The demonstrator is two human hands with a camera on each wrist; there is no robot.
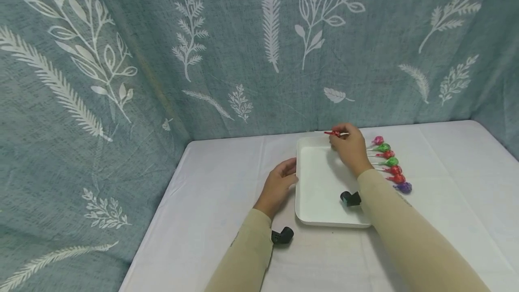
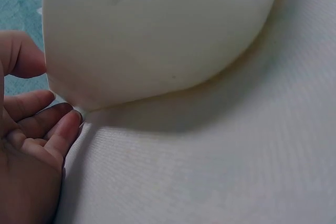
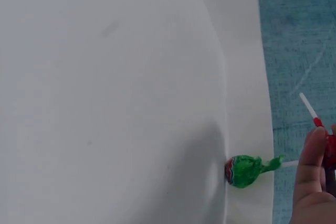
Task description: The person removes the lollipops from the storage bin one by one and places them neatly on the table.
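In the head view my right hand (image 1: 349, 144) pinches a red-wrapped lollipop (image 1: 333, 133) over the far edge of a white rectangular tray (image 1: 324, 184). Its white stick points up in the right wrist view, where only part of the red lollipop (image 3: 330, 153) shows beside my thumb. A green lollipop (image 3: 245, 170) lies inside the tray against the far wall; in the head view my right hand hides it. My left hand (image 1: 277, 184) rests at the tray's left side, fingertips touching the outer wall (image 2: 173, 40), as the left wrist view shows.
A column of lollipops lies right of the tray: pink (image 1: 378, 140), several green and red, and a purple one (image 1: 403, 187) nearest me. A white cloth (image 1: 219, 193) covers the table. Behind it hangs a teal leaf-patterned curtain (image 1: 227, 48). Black cameras (image 1: 284, 235) sit at both wrists.
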